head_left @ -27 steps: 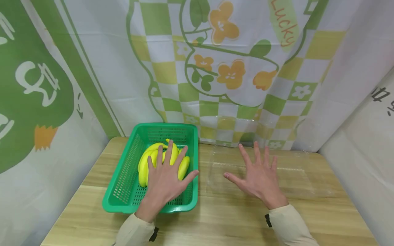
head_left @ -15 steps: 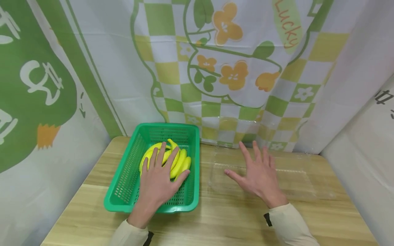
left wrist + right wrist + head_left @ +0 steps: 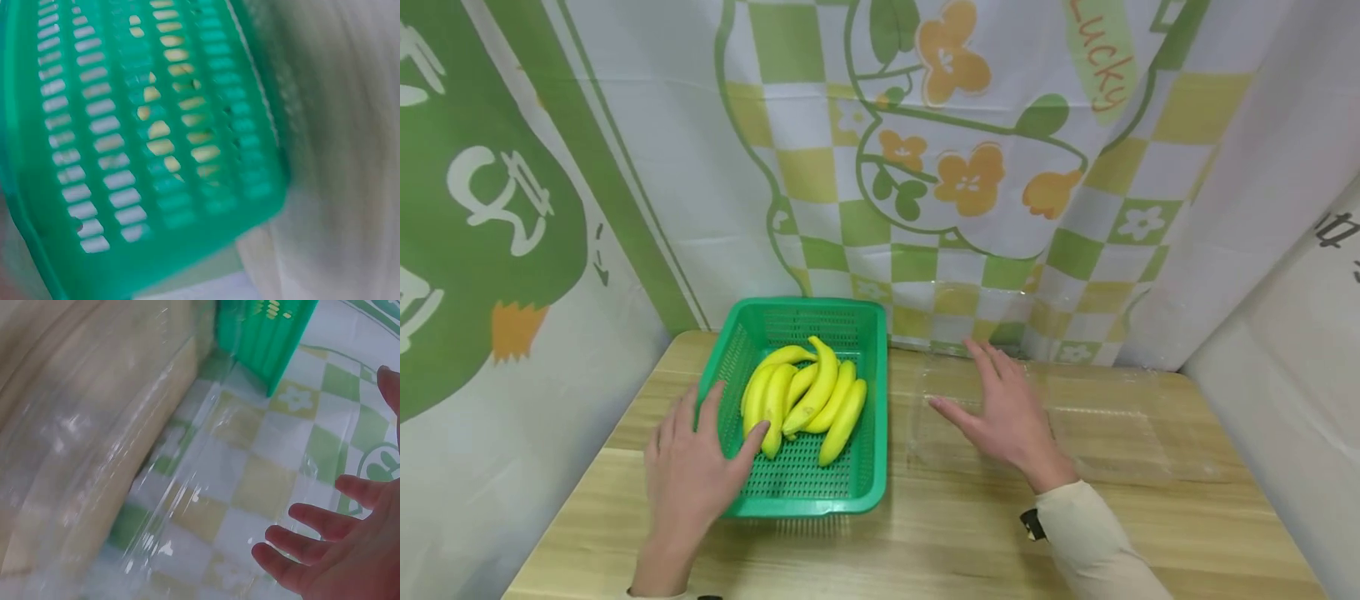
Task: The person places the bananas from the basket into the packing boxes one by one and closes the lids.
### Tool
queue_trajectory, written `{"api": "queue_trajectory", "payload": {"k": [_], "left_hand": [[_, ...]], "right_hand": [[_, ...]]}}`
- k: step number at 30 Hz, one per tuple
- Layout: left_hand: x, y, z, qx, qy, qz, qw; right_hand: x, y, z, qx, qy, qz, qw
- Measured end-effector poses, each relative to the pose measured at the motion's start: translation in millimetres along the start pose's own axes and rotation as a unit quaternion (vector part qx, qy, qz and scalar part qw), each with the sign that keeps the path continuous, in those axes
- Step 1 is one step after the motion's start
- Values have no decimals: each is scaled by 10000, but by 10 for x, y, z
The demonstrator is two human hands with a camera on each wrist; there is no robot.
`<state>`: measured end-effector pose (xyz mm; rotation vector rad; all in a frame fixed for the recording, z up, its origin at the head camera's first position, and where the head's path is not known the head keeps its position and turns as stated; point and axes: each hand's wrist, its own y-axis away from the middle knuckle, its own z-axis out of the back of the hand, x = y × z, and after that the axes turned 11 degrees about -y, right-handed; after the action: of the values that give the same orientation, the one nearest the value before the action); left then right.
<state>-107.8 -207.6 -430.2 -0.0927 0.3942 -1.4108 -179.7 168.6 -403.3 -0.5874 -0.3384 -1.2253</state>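
On the near left of the wooden surface (image 3: pixel 925 542) my left hand (image 3: pixel 688 467) lies with its fingers spread and relaxed across the near left wall of the green perforated plastic basket (image 3: pixel 857 492), thumb tip reaching inside just beside the lowest of the bunch of yellow bananas (image 3: pixel 808 396); this grip is open and holds nothing. The bananas lie in the middle of the basket, fanned with their stem end toward the far wall, slightly right of and beyond my left fingertips. My right hand (image 3: pixel 1003 417) hovers flat and open over the left end of the clear plastic clamshell box (image 3: pixel 1120 433), which sits just right of the basket and runs along the far curtain (image 3: pixel 625 167); whether the palm touches the plastic I cannot tell. To lift the bunch well, I judge I should slide my left fingers under the curved middle of the bananas rather than pinch one fruit, and keep the right hand pressing the light box so it does not skid.
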Motion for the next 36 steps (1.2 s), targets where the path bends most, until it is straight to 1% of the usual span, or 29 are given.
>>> {"api": "queue_trajectory", "payload": {"k": [4, 7, 10, 14, 21, 24, 28, 36], "left_hand": [[140, 38, -12, 433, 161, 353, 9983], [200, 66, -31, 735, 302, 517, 9955], [233, 75, -38, 905, 360, 618, 9933], [256, 82, -41, 971, 347, 694, 9922], [278, 64, -53, 1449, 165, 761, 9864], [280, 38, -59, 1543, 79, 740, 9852], [285, 29, -63, 1602, -5, 717, 9845], [271, 39, -78, 1653, -45, 684, 9839]], "right_hand": [[145, -111, -67, 108, -671, -65, 9977], [275, -214, -125, 169, -1256, -120, 9919], [408, -303, -184, 169, -1675, -196, 9855], [573, -378, -244, 196, -2191, -319, 9750], [824, -513, -331, 210, -2953, -353, 9545], [925, -592, -380, 250, -3358, -342, 9410], [1059, -683, -457, 338, -3773, -469, 9243], [1240, -840, -607, 454, -4098, -806, 9075]]}}
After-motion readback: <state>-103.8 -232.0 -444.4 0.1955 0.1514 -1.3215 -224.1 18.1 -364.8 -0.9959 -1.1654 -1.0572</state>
